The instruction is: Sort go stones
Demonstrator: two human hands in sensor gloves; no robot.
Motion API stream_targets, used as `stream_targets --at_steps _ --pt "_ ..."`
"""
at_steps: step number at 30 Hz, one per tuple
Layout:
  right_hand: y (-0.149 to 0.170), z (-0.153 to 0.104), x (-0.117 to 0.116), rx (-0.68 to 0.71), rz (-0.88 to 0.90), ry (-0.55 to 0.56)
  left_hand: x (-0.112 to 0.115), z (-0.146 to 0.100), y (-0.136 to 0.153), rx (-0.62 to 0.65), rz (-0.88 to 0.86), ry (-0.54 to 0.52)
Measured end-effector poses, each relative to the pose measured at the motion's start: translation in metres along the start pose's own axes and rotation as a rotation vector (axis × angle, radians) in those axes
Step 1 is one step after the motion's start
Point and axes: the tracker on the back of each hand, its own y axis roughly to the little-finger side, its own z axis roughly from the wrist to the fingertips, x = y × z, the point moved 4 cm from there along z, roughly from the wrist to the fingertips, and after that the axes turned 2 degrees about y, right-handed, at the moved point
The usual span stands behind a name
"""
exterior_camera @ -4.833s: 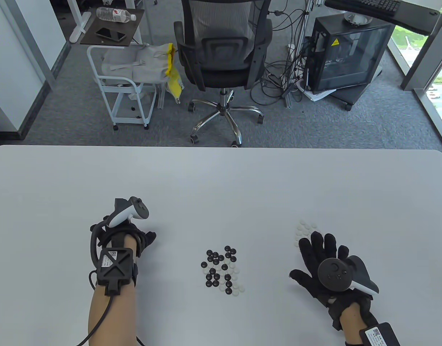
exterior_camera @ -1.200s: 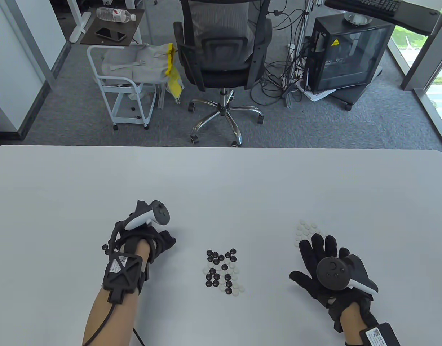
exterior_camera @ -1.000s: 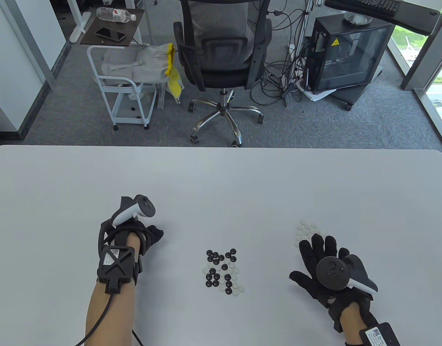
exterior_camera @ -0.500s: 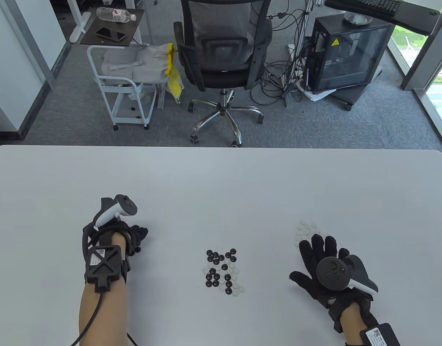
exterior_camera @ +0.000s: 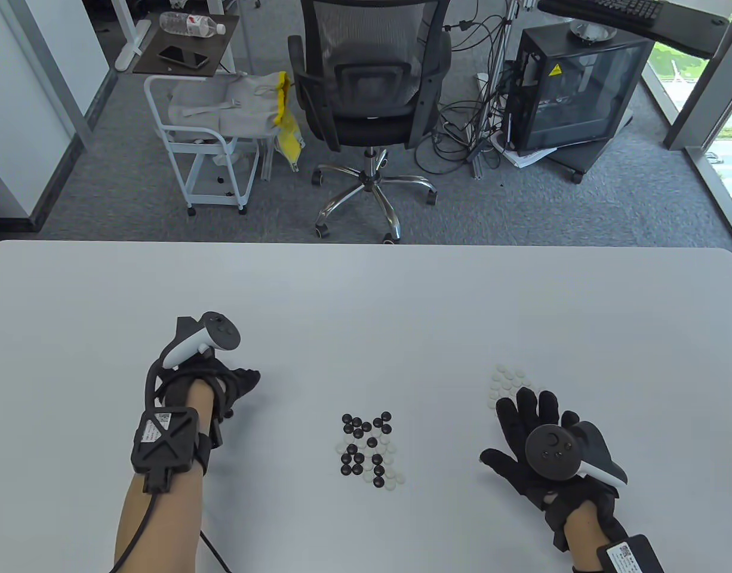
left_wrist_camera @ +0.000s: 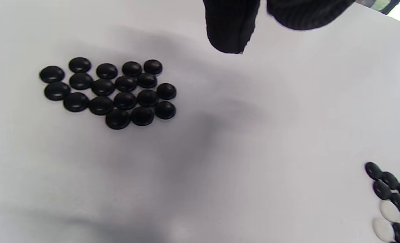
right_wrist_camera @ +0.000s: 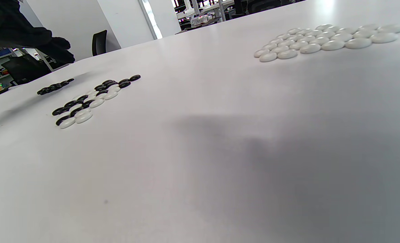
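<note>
The white table [exterior_camera: 366, 298] fills the near half of the table view, and past its far edge stand a black office chair [exterior_camera: 369, 89], a glass-sided computer case [exterior_camera: 572, 89] on the right and a white trolley [exterior_camera: 205, 149] on the left, on grey carpet. On the table, the right hand [exterior_camera: 530, 439] lies on the near right side, palm down, fingers spread and straight, flat on the surface and holding nothing, its tracker [exterior_camera: 572, 456] sitting on the back of it. Over on the left, the left hand [exterior_camera: 214, 388] hangs above the table with its fingers [left_wrist_camera: 232, 27] bent downward; from the left wrist view two dark fingertips drop in from the top edge, and nothing shows between them, though whether they pinch a stone I cannot tell. Now the stones: the mixed pile [exterior_camera: 369, 450] of black and white sits at the near centre, between the two hands and apart from both. The white stones [right_wrist_camera: 324, 40] make a tidy cluster on the right, just beyond the right hand's fingertips. The black stones [left_wrist_camera: 107, 92] are packed together in a neat patch on the left, under the left hand, well apart from the mixed pile, whose edge shows at the lower right corner of the left wrist view.
</note>
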Motion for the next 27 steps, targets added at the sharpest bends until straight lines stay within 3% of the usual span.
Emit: stream_targets --at_steps 5,13,16,27 --pt "0.0 0.0 0.0 0.0 -0.003 -0.001 0.015 -0.012 -0.064 0.11 0.24 -0.008" --pt "0.004 -0.001 0.001 -0.007 0.013 -0.001 0.053 -0.008 -0.131 0.306 0.357 0.07" --pt "0.004 -0.001 0.001 -0.007 0.014 0.001 0.063 -0.002 -0.142 0.364 0.323 0.105" --pt "0.002 0.0 -0.001 0.005 0.024 -0.003 0.084 0.03 -0.142 0.297 0.345 0.157"
